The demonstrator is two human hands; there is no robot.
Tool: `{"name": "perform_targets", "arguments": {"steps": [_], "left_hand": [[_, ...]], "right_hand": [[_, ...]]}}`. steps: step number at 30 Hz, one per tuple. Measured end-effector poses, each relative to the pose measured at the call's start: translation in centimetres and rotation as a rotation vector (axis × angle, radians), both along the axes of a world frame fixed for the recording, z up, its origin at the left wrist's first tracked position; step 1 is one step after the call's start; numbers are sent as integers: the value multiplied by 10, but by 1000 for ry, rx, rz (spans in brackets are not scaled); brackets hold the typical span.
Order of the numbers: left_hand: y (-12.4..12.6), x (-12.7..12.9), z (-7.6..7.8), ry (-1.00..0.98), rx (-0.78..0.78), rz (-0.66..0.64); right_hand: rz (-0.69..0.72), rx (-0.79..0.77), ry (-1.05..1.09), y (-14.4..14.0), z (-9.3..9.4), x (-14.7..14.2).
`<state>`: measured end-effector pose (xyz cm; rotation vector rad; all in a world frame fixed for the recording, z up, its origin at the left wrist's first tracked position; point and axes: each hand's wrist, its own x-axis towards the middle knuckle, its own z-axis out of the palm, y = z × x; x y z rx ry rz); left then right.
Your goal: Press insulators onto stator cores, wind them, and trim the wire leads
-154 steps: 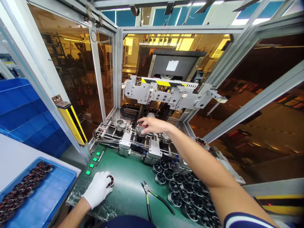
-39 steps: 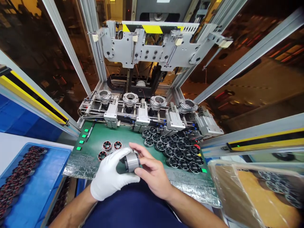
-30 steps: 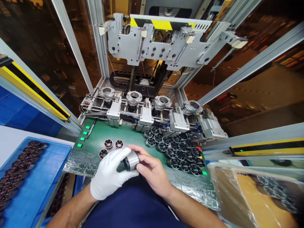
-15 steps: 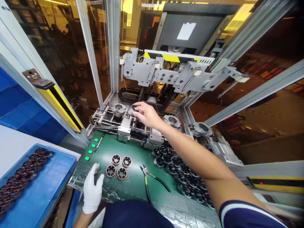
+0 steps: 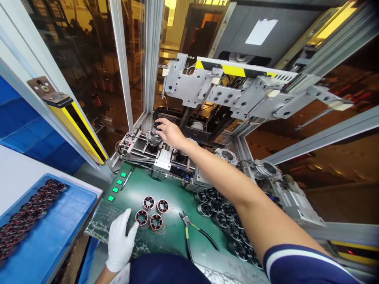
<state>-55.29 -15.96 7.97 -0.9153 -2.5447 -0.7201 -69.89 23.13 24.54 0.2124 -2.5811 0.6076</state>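
Observation:
My bare right hand (image 5: 168, 133) reaches far forward to the leftmost round fixture (image 5: 151, 141) of the machine, fingers closed on a grey cylindrical motor housing (image 5: 155, 127) that sits right over that fixture. My white-gloved left hand (image 5: 119, 241) lies open on the near edge of the green mat (image 5: 171, 189). Its thumb is next to a group of several copper-wound stators (image 5: 151, 213); I cannot tell whether it touches them.
Black-handled pliers (image 5: 189, 232) lie mid-mat. Several grey housings (image 5: 225, 213) stand in rows under my right forearm. Two more fixtures (image 5: 227, 154) show at the right. A metal press head (image 5: 233, 92) hangs above. A blue tray (image 5: 53, 236) of stators sits at left, green buttons (image 5: 116, 188) beside the mat.
Both hands held the grey housing near my body a second ago. Since then my right hand has carried it forward to the leftmost fixture. My left hand let go and rests by the stators.

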Motion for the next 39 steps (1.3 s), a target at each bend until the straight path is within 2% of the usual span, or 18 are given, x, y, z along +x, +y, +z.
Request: {"name": "perform_targets", "arguments": {"steps": [5, 10, 21, 34, 39], "left_hand": [[1, 0, 0, 12, -5, -9], [-1, 1, 0, 21, 0, -7], [1, -1, -2, 10, 13, -20], [2, -3, -6, -28, 30, -4], [2, -4, -6, -55, 49, -4]], "right_hand": [[-18, 35, -46, -5, -4, -2], [-94, 78, -114, -13, -4, -2], [-165, 225, -295, -23, 16, -8], [-165, 281, -314, -23, 21, -12], [-123, 318, -279, -22, 19, 4]]}}
